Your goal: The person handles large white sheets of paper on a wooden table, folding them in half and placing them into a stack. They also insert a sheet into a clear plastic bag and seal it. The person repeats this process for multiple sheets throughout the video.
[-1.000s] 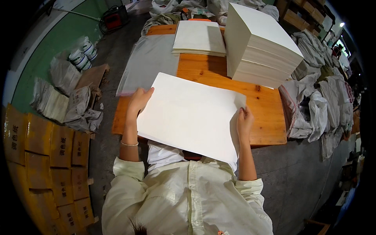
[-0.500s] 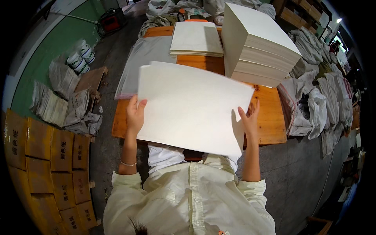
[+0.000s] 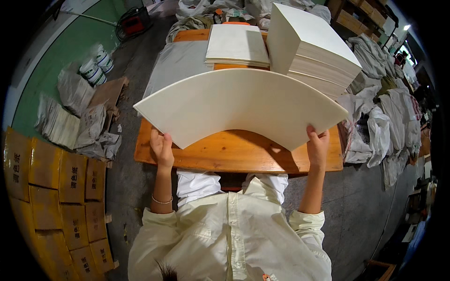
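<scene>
Between my hands a stack of white paper (image 3: pixel 239 98) stands on edge, bowed into an arc above the wooden table (image 3: pixel 225 152). My left hand (image 3: pixel 162 146) grips its left end, thumb on the near side and fingers behind. At the right end my right hand (image 3: pixel 318 143) pinches the lower corner, its thumb on the face of the paper. Behind it, a low pile of white sheets (image 3: pixel 238 43) lies at the back of the table. To the right of that rises a tall block of white paper (image 3: pixel 304 47).
Clear plastic sheeting (image 3: pixel 180 63) covers the table's back left. Cardboard cartons (image 3: pixel 70 206) are piled on the floor at left. Pale sacks (image 3: pixel 375 126) crowd the right side. Buckets (image 3: pixel 96 68) and a red machine (image 3: pixel 133 23) stand along the far left wall.
The paper went from lying tilted and nearly flat to standing on edge in a wide curve. My right hand moved outward and closed on its end; my left hand shifted slightly lower.
</scene>
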`<action>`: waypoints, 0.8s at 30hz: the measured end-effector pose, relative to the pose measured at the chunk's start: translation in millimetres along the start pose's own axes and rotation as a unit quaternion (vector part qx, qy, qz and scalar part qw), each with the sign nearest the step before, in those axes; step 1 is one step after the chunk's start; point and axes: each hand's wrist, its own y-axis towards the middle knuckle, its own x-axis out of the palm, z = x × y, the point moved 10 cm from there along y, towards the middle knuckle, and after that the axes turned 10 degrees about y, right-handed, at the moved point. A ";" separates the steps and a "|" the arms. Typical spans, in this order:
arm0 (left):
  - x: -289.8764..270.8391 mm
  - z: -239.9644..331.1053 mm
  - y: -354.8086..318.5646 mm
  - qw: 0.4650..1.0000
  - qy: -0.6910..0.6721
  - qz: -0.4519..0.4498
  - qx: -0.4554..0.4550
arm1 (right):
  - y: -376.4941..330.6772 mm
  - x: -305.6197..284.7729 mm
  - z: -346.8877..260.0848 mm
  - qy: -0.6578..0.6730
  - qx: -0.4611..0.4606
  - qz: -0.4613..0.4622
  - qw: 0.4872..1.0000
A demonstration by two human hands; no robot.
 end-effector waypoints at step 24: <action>30.3 4.6 11.3 0.993 0.031 -0.031 -0.108 | 22.5 2.3 6.3 -0.060 0.019 -0.022 0.998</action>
